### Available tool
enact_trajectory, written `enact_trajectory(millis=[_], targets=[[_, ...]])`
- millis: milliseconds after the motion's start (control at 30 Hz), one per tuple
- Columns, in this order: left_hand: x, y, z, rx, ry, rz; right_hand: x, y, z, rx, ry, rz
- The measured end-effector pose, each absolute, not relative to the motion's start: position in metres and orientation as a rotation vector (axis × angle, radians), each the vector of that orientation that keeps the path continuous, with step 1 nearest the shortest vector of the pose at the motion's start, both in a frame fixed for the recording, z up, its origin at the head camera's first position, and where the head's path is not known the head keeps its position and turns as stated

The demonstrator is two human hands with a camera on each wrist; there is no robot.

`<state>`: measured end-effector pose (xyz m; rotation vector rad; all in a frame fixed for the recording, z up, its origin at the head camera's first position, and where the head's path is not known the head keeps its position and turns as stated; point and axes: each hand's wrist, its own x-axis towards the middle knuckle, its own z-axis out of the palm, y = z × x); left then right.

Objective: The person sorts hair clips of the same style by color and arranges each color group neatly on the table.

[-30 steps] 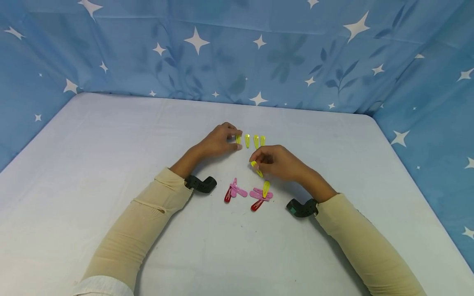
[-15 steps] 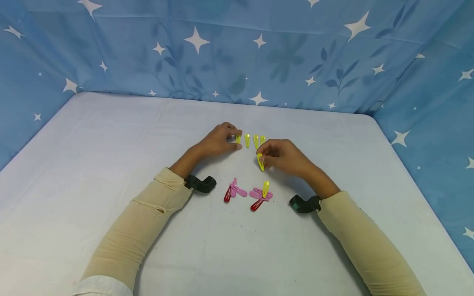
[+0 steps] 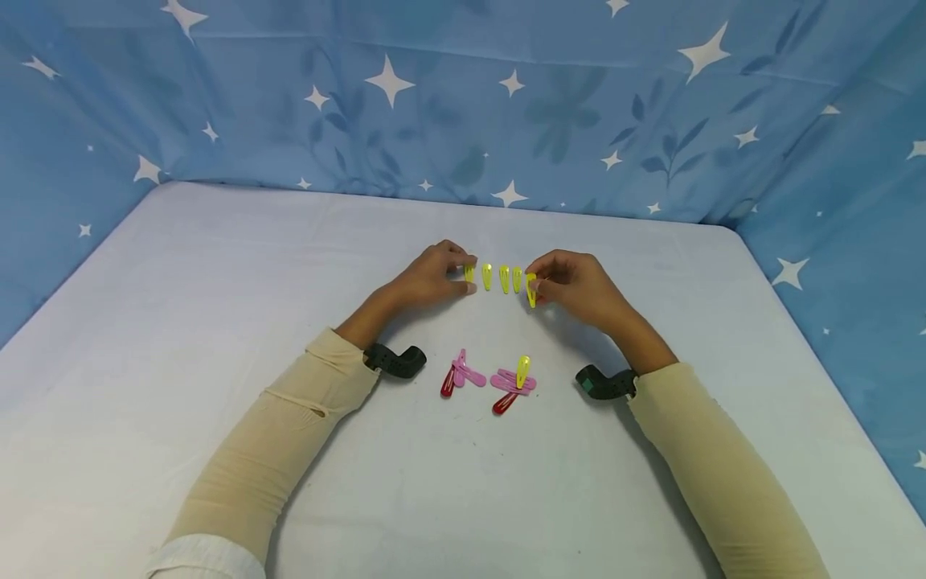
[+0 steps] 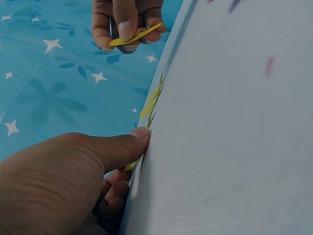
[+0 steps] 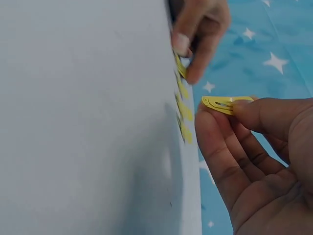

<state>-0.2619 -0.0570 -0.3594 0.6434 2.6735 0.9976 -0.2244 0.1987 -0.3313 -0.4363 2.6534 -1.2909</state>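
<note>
My right hand [image 3: 582, 288] pinches a yellow snap hair clip [image 3: 531, 291] between thumb and fingers; in the right wrist view this clip [image 5: 222, 104] lies flat across the fingertips under the thumb. It hangs at the right end of a row of upright yellow clips [image 3: 504, 278] near the far side of the table. At the row's left end my left hand [image 3: 430, 277] spans the leftmost yellow clip [image 3: 469, 273], thumb at its lower end and a finger at its top. In the left wrist view the left fingers partly cover that clip [image 4: 130, 166].
Nearer on the white table [image 3: 405, 482] lie pink clips [image 3: 472, 375] with a red clip [image 3: 448, 382]. To their right are more pink clips [image 3: 502, 382], a yellow clip [image 3: 523, 370] on top and a red clip [image 3: 504, 404]. A blue star-patterned curtain [image 3: 463, 104] stands behind.
My right hand has moved away from me and to the right, carrying the yellow hair clip from above the pink clips up to the row's right end. The left hand has stayed in place.
</note>
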Motion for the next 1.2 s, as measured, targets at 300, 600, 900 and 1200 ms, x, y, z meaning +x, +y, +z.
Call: enact_trajectory(millis=[300,600,900,1200], targets=[[-0.263,-0.059,-0.362,0.640,2.666,1.021,-0.236,0.207,-0.334,-0.362,2.685,-1.354],[-0.262,-0.057,-0.361,0.630,2.675,1.014,-0.245,0.203,-0.339,-0.294,2.723,-1.324],[-0.262,-0.058,-0.361,0.640,2.670,1.026,-0.252,0.200,-0.341,-0.239,2.729,-1.303],[-0.262,-0.057,-0.362,0.637,2.671,1.030,-0.255,0.200,-0.343,-0.230,2.793,-1.133]])
